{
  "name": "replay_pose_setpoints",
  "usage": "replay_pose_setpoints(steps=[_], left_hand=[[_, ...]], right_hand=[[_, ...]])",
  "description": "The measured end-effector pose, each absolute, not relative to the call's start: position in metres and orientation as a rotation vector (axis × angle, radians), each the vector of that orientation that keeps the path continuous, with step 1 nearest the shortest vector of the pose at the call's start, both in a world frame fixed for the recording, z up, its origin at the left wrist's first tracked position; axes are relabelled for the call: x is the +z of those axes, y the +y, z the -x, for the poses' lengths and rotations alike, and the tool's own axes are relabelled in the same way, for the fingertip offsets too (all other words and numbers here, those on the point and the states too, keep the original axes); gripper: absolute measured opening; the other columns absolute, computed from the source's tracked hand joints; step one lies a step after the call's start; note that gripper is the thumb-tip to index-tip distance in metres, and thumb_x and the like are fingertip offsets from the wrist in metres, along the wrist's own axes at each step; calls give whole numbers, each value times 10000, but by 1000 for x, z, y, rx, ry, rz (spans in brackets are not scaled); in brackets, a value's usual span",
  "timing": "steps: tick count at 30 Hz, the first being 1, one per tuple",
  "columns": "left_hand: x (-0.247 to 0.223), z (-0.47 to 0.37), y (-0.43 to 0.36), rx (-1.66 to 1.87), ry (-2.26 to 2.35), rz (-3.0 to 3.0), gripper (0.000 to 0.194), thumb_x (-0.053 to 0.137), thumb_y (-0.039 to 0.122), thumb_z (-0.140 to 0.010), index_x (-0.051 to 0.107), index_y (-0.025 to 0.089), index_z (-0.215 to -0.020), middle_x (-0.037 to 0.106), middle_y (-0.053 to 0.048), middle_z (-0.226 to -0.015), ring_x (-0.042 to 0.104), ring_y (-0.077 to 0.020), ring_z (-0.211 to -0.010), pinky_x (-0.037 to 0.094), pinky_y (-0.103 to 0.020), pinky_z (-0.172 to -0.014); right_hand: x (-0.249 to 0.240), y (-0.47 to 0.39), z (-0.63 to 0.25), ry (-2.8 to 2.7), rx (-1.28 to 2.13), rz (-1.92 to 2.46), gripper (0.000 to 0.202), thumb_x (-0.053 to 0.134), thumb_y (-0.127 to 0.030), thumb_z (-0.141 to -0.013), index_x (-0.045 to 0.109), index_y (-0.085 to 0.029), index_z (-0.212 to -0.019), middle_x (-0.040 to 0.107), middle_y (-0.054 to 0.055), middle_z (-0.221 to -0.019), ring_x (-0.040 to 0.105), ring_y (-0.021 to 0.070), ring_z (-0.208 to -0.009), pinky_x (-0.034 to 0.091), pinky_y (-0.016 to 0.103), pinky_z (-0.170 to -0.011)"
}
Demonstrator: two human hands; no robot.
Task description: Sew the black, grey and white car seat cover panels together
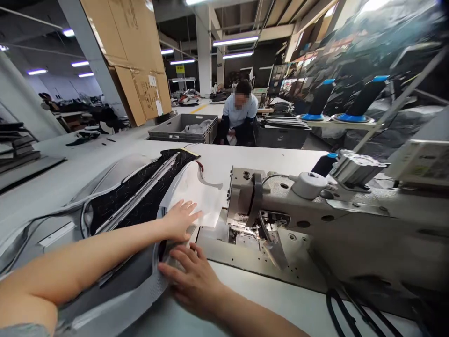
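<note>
Fabric panel [140,196] lies under both flat hands (fingers spread): left [180,219], right [191,276].

A single head-worn camera looks forward and down across a white table [266,154], close above the sewing machine [315,210] at right. Its wide view also takes in the far workshop, where a person [240,117] crouches.

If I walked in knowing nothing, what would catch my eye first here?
Two bare hands pressing fabric flat: the left hand on the white piece, the right hand on the grey edge of a black quilted panel. Right beside them stands the grey sewing machine. Farther back, a person in a pale shirt crouches by a grey crate.
</note>
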State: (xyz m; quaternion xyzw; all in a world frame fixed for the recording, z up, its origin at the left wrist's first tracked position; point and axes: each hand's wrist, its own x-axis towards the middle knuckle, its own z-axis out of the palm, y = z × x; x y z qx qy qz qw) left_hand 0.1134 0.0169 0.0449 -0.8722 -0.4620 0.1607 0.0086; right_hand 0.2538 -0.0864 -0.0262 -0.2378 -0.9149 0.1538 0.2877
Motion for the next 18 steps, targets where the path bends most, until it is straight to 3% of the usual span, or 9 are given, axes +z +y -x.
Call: replay_pose_setpoints(steps=[4,8,11,13,16,18], left_hand=[[30,-121,32,520,-1474,2665,852,687,536,-673,411,184,-1399,413,-208,-1431,362,-399,-1315,197,-604,-1080],[36,-125,39,536,-1432,2595,617,625,350,-749,504,163,-1324,591,-194,-1208,558,-355,-1086,392,-509,-941],[42,-124,44,593,-1423,2520,662,703,309,-652,549,156,-1278,594,-203,-1189,554,-381,-1069,404,-511,-905],[45,-121,49,583,-1456,2451,494,656,287,-703,625,119,-1166,601,-225,-1150,562,-381,-1046,414,-504,-878],[46,-113,53,574,-1439,2462,326,536,276,-806,679,88,-1030,631,-235,-1061,576,-354,-1033,413,-497,-892],[44,-109,53,635,-1400,2560,532,633,396,-739,613,134,-1201,576,-230,-1231,497,-381,-1181,323,-562,-1005]], right_hand=[[-50,-75,-247,-2495,323,484,623,603,-449,-807,380,-337,-1379,565,32,-1284,420,244,-1271,244,473,-1122],[-74,-68,-240,-2598,218,406,624,469,-525,-915,262,-280,-1451,537,53,-1352,374,234,-1332,301,535,-1092],[-75,-69,-241,-2518,72,513,723,454,-608,-897,170,-302,-1487,365,148,-1478,299,306,-1382,360,576,-1031],[-68,-69,-244,-2426,-1,538,789,492,-651,-855,141,-340,-1491,278,179,-1512,249,333,-1401,356,552,-1044],[-58,-68,-250,-2381,-23,448,692,517,-593,-877,213,-379,-1461,301,109,-1519,249,265,-1410,300,467,-1111],[-53,-69,-252,-2440,-1,358,548,533,-517,-900,335,-407,-1399,368,17,-1495,287,210,-1396,296,394,-1126]])
